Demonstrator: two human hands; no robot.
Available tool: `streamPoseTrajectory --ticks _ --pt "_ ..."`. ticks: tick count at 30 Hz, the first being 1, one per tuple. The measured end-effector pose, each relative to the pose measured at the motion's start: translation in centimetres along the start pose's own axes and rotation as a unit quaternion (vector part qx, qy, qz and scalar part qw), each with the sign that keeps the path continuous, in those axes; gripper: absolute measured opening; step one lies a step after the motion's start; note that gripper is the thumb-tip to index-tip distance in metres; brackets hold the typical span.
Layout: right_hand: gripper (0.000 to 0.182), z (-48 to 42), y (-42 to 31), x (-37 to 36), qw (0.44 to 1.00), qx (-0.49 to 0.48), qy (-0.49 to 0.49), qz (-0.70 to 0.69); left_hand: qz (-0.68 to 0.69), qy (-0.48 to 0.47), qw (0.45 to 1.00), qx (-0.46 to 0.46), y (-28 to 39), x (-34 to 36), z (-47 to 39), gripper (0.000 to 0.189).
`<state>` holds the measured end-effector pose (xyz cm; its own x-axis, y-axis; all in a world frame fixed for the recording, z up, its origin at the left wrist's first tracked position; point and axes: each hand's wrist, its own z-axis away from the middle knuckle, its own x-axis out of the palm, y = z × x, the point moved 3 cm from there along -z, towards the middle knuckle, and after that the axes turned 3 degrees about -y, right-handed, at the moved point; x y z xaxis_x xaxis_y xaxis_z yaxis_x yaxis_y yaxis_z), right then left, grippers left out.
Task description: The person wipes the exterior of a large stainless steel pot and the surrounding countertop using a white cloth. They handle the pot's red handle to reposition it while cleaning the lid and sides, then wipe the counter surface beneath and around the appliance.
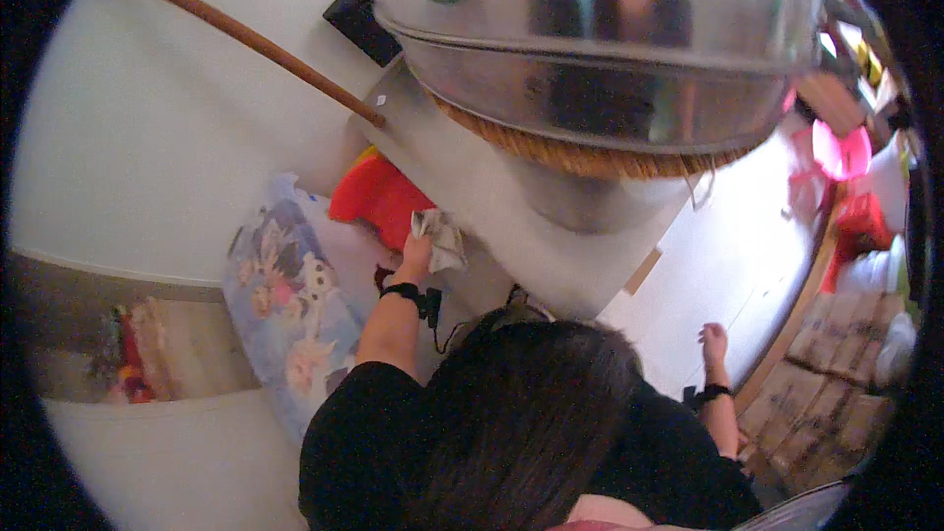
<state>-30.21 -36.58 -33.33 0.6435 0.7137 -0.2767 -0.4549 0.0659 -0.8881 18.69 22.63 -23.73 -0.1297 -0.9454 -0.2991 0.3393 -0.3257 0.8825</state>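
My left hand [417, 254] grips a crumpled pale cloth [445, 240], which may be paper. A red plastic item [380, 195] lies just beyond that hand, partly covered by it. To the left stands a pale blue cartoon-printed bag or cover [295, 295]. My right hand [713, 343] hangs away to the right over the white floor [737, 251], fingers loosely apart, with nothing seen in it. Both wrists wear black straps with small devices. In front of me a large shiny metal vessel [612, 99] with a straw-coloured fibrous ring [575, 155] sits above a pale tabletop [516, 214].
A wooden pole [243, 33] slants against the white wall [147, 125]. Behind the vessel is a black object [361, 22]. Stacked brown cartons [818, 391], a pink basin [844, 151] and a red container [863, 221] line the right side. Dark hair hides part of the near area.
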Motion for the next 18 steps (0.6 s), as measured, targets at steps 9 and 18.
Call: streamPoseTrajectory --ticks 9,18 --pt "0.009 7.0 -6.5 8.5 0.977 0.110 -0.163 0.083 -0.076 0.084 0.978 0.174 -4.5 1.4 -11.1 0.037" --pt "0.018 9.6 -10.0 10.4 0.971 0.172 -0.148 0.083 -0.144 -0.013 0.985 -0.093 -4.0 5.1 -13.2 0.045"
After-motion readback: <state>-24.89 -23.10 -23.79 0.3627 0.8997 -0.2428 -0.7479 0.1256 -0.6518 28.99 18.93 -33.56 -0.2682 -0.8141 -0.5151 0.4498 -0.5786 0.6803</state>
